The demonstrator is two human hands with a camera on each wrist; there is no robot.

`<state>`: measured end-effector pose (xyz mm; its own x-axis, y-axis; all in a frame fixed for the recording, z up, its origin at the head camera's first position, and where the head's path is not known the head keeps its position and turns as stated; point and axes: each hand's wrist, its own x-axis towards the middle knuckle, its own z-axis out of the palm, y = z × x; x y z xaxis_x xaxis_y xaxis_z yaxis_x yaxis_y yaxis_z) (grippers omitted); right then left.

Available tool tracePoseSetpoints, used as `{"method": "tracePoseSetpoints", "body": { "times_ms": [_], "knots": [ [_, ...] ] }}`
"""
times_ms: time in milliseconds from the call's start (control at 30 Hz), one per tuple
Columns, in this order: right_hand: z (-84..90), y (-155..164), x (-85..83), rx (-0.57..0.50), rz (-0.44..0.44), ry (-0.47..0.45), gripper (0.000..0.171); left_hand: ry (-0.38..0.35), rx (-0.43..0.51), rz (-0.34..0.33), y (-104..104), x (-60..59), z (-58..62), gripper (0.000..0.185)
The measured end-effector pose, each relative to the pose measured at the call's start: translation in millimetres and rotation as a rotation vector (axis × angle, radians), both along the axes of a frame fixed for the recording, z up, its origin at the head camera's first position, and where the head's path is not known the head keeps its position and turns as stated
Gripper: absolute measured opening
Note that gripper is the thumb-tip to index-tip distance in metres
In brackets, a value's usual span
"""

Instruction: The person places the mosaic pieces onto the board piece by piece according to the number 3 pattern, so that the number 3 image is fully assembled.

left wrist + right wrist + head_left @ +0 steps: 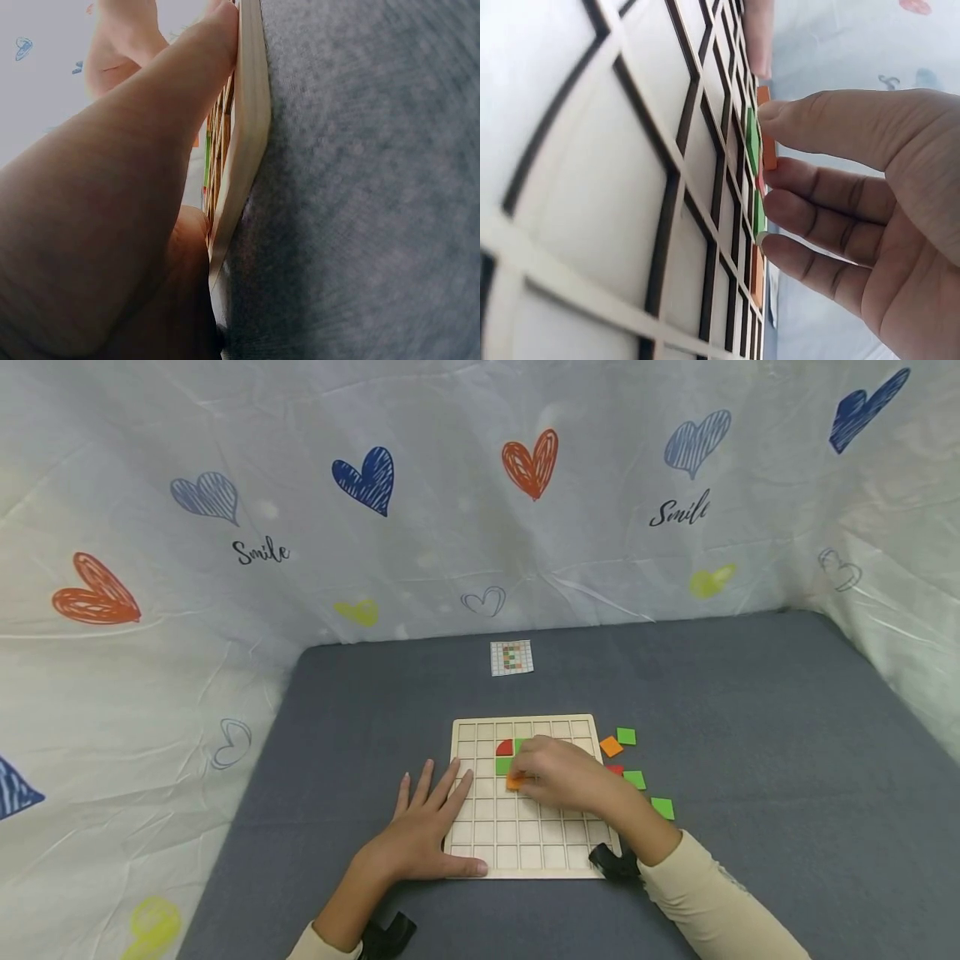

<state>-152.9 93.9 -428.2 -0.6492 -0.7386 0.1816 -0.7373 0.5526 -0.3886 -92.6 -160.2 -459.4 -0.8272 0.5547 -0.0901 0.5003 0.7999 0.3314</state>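
Observation:
A pale wooden grid board (528,857) lies on the grey cloth. My left hand (420,839) rests spread along its left side, with the thumb on the near edge. Over the middle of the board, my right hand (562,774) pinches an orange tile (767,139) between thumb and fingers, tilted above the grid in the right wrist view. Beside it in the grid sit a red rounded piece (505,747) and a green tile (504,767). Another green tile (519,745) is partly hidden by the right hand. The left wrist view shows mostly the hand and the board's edge (251,127).
Right of the board lie loose tiles: an orange tile (611,747), a red piece (616,770) and several green ones (662,808). A small pattern card (512,658) lies behind the board. A white curtain (435,552) with printed hearts hangs at the back.

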Motion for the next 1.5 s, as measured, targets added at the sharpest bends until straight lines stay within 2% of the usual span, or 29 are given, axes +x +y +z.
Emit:
{"method": "tracePoseSetpoints", "body": {
  "times_ms": [100, 433, 733, 1067, 1500],
  "knots": [
    [-1.5, -3.5, 0.9, 0.008, 0.008, 0.015, 0.008, -0.008, -0.017, 0.005, -0.3, -0.5, -2.6, 0.110],
    [-2.8, -12.5, 4.2, 0.063, 0.012, 0.058, 0.007, 0.020, -0.031, 0.000, 0.1, 1.2, 0.7, 0.109],
    [-4.7, -13.8, 4.4, 0.084, 0.007, 0.082, 0.013, 0.017, -0.024, 0.014, -2.0, -2.3, -8.4, 0.111],
    [-3.5, -16.9, 5.4, 0.052, 0.049, 0.039, 0.007, 0.019, -0.039, 0.010, 0.9, 1.1, 2.9, 0.111],
    [-4.9, -17.2, 8.2, 0.044, 0.074, 0.069, 0.009, 0.022, -0.044, 0.016, 1.1, 1.0, 2.6, 0.110]
  ]
}}
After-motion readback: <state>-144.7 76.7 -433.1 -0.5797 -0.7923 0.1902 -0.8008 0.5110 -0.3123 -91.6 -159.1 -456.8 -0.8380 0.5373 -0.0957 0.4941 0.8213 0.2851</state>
